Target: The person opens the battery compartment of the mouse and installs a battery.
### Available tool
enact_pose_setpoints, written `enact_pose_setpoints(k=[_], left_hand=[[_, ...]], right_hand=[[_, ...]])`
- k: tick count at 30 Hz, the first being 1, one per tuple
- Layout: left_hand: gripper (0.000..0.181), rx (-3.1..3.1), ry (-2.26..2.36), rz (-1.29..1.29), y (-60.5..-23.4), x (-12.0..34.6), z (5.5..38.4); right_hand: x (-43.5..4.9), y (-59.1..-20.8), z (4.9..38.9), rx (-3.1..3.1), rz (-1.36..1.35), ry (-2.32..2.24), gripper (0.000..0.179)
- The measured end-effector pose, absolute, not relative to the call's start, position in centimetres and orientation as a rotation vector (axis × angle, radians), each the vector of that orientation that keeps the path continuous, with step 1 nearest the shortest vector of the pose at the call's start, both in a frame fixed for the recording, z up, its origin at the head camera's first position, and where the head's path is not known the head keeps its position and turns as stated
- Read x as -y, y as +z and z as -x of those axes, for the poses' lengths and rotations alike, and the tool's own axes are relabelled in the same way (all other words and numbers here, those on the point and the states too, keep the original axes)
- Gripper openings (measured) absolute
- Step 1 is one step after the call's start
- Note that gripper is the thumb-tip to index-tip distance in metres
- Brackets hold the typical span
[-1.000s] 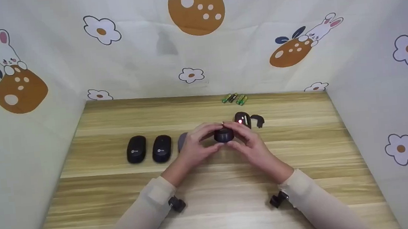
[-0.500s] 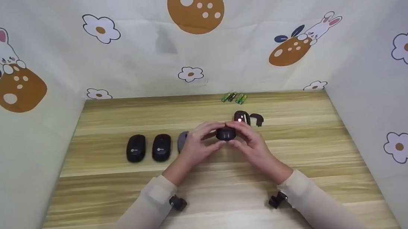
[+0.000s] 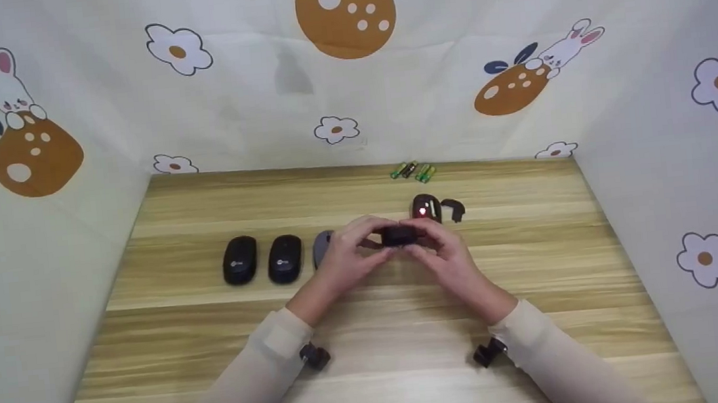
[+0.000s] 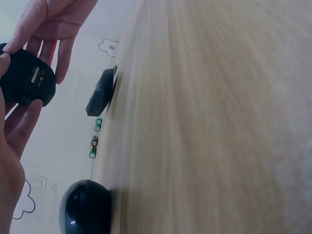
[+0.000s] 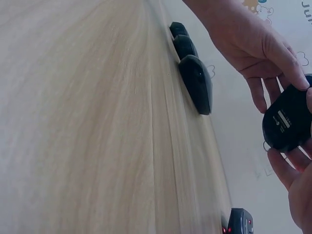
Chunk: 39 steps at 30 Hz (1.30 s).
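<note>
Above the tabletop a black computer mouse (image 3: pixel 398 236) is held between both hands. My left hand (image 3: pixel 351 255) grips its left side with thumb and fingertips, and my right hand (image 3: pixel 444 252) pinches the right side the same way. The wrist views show a dark, smooth underside with a small pale label. Just behind the right hand lies an overturned mouse (image 3: pixel 426 208) with a lit red spot and a bare battery slot. Beside it is a curved black battery cover (image 3: pixel 455 211). A grey mouse (image 3: pixel 321 250) is partly hidden by the left hand.
Two black mice, one at the far left (image 3: pixel 240 260) and another black mouse (image 3: pixel 285 259), stand in a row with the grey one. Several batteries (image 3: pixel 422 173) lie near the back edge. A patterned cloth (image 3: pixel 244 107) surrounds the wooden tabletop (image 3: pixel 374 358) at back and sides.
Both hands keep their grip while the held mouse shifts slightly right and tilts, so a darker, flatter side faces the head camera. The things on the table stay put.
</note>
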<state>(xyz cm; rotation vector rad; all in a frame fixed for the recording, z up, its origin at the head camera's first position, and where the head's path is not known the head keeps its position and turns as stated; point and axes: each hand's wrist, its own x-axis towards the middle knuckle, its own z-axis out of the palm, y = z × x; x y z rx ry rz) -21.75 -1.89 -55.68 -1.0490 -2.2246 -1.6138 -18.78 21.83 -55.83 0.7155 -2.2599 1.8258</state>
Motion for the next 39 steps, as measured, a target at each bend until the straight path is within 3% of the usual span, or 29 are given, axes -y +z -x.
enact_pose_setpoints(k=[11,27,39], left_hand=[[0.037,2.269,-1.647,0.997,-55.8,1.6,21.5],[0.041,2.302,-1.825,0.872,-56.1,1.3,21.6],[0.039,2.305,-1.994,0.947,-56.0,1.2,21.6]], right_hand=[[-21.6,-55.5,18.4,2.301,-0.654,1.866,0.033],[-21.8,-55.2,18.6,2.268,-0.74,1.988,0.057],[-22.1,-54.5,18.5,2.331,-0.766,2.065,0.053]])
